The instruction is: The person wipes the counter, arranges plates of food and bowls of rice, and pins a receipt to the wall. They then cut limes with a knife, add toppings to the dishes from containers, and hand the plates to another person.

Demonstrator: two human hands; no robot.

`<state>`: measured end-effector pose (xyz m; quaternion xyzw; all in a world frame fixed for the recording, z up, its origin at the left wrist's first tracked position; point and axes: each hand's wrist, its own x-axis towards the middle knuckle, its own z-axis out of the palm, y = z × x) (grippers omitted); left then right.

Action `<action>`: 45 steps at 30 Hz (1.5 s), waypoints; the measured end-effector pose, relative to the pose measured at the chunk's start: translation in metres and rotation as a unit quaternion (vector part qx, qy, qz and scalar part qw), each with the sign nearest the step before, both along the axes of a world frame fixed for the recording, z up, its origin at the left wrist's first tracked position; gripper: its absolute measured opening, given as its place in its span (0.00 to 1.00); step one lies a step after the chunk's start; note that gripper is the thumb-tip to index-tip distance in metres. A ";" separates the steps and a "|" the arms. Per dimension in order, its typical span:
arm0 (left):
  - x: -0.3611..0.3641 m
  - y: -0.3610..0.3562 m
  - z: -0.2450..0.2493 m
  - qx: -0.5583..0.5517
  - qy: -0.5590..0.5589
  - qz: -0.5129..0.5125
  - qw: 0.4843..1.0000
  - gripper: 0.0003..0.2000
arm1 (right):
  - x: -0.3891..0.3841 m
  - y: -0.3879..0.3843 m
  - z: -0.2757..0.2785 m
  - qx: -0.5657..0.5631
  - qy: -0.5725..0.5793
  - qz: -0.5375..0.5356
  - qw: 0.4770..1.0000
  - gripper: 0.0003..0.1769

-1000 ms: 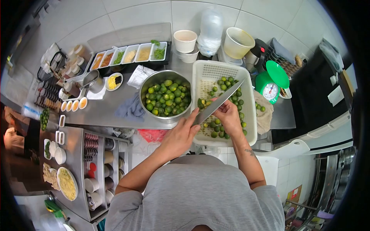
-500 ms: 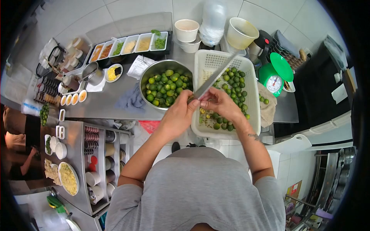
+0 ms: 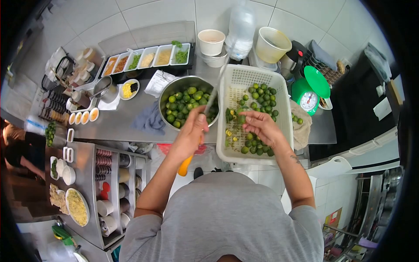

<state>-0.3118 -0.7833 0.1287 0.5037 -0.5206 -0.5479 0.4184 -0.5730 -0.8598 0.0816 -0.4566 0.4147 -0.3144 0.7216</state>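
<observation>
My left hand [image 3: 190, 132] is wrapped round a knife [image 3: 213, 92], its blade pointing up and away, its orange handle showing below the fist. The blade crosses between a metal pot [image 3: 190, 79] and a white perforated basket [image 3: 284, 91]. Over the basket hovers my right hand [image 3: 262, 125], fingers loosely bent and apart, with no lime plainly in its grip. Green limes [image 3: 188, 101] fill much of the pot. More limes [image 3: 263, 98] lie in the basket, along with small yellow cut pieces [image 3: 228, 132] and scraps.
A green scale [image 3: 307, 99] and a beige cloth [image 3: 302, 131] lie right of the basket. Behind stand tubs [image 3: 211, 43] and a large clear bottle [image 3: 241, 32]. A topping tray [image 3: 150, 59] and blue cloth [image 3: 150, 118] are left. Another person [image 3: 28, 153] is far left.
My hands have moved apart. The left has drawn back left with the knife, its blade now steeper and its handle visible. The right has left the blade and hovers over the basket.
</observation>
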 end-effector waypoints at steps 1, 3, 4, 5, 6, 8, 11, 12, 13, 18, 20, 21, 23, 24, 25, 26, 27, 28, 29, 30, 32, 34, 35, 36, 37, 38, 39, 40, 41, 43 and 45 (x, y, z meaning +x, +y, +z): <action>-0.007 0.002 0.000 0.004 0.023 -0.024 0.999 0.30 | 0.004 0.004 0.009 0.015 -0.055 -0.023 0.998 0.13; -0.021 0.001 -0.002 0.006 0.055 -0.070 0.996 0.30 | 0.010 0.007 0.011 0.028 -0.130 -0.051 0.990 0.16; -0.026 -0.001 -0.006 0.005 0.063 -0.094 0.994 0.30 | 0.013 0.009 0.011 0.016 -0.143 -0.054 0.988 0.15; -0.031 -0.002 -0.008 0.003 0.071 -0.117 0.991 0.31 | 0.017 0.012 0.011 0.004 -0.157 -0.058 0.986 0.15; -0.036 -0.002 -0.005 0.000 0.066 -0.122 0.990 0.31 | 0.020 0.015 0.011 -0.007 -0.170 -0.061 0.983 0.15; -0.042 -0.003 0.000 -0.003 0.055 -0.134 0.989 0.30 | 0.025 0.021 0.010 -0.015 -0.172 -0.086 0.981 0.15; -0.045 -0.007 0.001 -0.003 0.027 -0.150 0.988 0.29 | 0.022 0.026 0.011 -0.024 -0.176 -0.096 0.979 0.15; -0.045 -0.007 0.002 0.006 0.012 -0.135 0.991 0.28 | 0.020 0.027 0.012 -0.028 -0.179 -0.096 0.979 0.15; -0.044 -0.008 0.001 0.015 -0.002 -0.120 0.993 0.28 | 0.016 0.027 0.012 -0.027 -0.180 -0.099 0.978 0.15; -0.044 -0.002 -0.016 -0.035 -0.155 -0.121 0.980 0.25 | 0.013 0.026 0.014 -0.031 -0.180 -0.182 0.966 0.14; -0.050 0.007 -0.026 -0.124 -0.255 -0.080 0.956 0.24 | 0.012 0.021 0.005 -0.075 -0.201 -0.198 0.957 0.11; -0.052 0.010 -0.023 -0.117 -0.239 -0.081 0.961 0.23 | 0.012 0.019 0.003 -0.096 -0.211 -0.204 0.951 0.10; -0.053 0.016 -0.013 -0.100 -0.207 -0.081 0.970 0.23 | 0.013 0.017 0.002 -0.098 -0.199 -0.226 0.948 0.08; -0.053 0.017 -0.010 -0.092 -0.206 -0.082 0.971 0.23 | 0.015 0.017 0.002 -0.099 -0.193 -0.236 0.947 0.07; -0.052 0.018 -0.007 -0.084 -0.205 -0.082 0.972 0.23 | 0.017 0.017 0.003 -0.108 -0.177 -0.235 0.949 0.07; -0.051 0.018 -0.004 -0.076 -0.204 -0.081 0.973 0.24 | 0.021 0.019 0.004 -0.118 -0.162 -0.234 0.951 0.07; -0.051 0.017 -0.001 -0.087 -0.223 -0.077 0.968 0.24 | 0.026 0.021 0.007 -0.128 -0.147 -0.233 0.953 0.07; -0.052 0.015 0.002 -0.097 -0.243 -0.072 0.963 0.24 | 0.032 0.023 0.010 -0.132 -0.138 -0.222 0.956 0.08; -0.053 0.012 0.004 -0.106 -0.262 -0.068 0.957 0.25 | 0.040 0.027 0.015 -0.135 -0.130 -0.210 0.960 0.08; -0.052 0.010 0.006 -0.099 -0.265 -0.069 0.957 0.25 | 0.045 0.030 0.016 -0.138 -0.123 -0.197 0.963 0.08; -0.051 0.005 0.007 -0.086 -0.271 -0.070 0.956 0.26 | 0.051 0.030 0.005 -0.133 -0.120 -0.174 0.968 0.09; -0.048 0.003 -0.001 -0.095 -0.260 -0.044 0.960 0.24 | 0.057 0.032 0.001 -0.121 -0.123 -0.168 0.970 0.09; -0.048 0.003 -0.003 -0.088 -0.249 -0.037 0.964 0.23 | 0.058 0.032 -0.002 -0.120 -0.110 -0.153 0.975 0.09; -0.047 0.002 -0.004 -0.081 -0.237 -0.031 0.968 0.22 | 0.059 0.032 -0.004 -0.119 -0.097 -0.140 0.978 0.09; -0.046 0.000 -0.007 -0.082 -0.230 -0.022 0.969 0.21 | 0.059 0.034 -0.006 -0.117 -0.084 -0.127 0.981 0.09; -0.045 -0.002 -0.010 -0.081 -0.223 -0.015 0.971 0.20 | 0.059 0.034 -0.006 -0.097 -0.096 -0.103 0.985 0.10; -0.044 -0.003 -0.012 -0.081 -0.216 -0.008 0.973 0.19 | 0.058 0.032 -0.002 -0.077 -0.107 -0.080 0.988 0.10; -0.042 -0.003 -0.010 -0.074 -0.205 -0.001 0.976 0.19 | 0.056 0.028 0.004 -0.058 -0.118 -0.058 0.990 0.10; -0.037 -0.002 -0.005 -0.067 -0.194 0.006 0.979 0.19 | 0.049 0.024 0.013 -0.059 -0.092 -0.020 0.994 0.13; -0.030 0.000 0.001 -0.055 -0.186 0.048 0.980 0.20 | 0.025 0.011 0.017 -0.198 0.104 0.038 0.974 0.13; -0.013 -0.003 -0.005 -0.050 -0.193 0.082 0.977 0.21 | 0.003 0.003 0.020 -0.325 0.307 0.107 0.888 0.15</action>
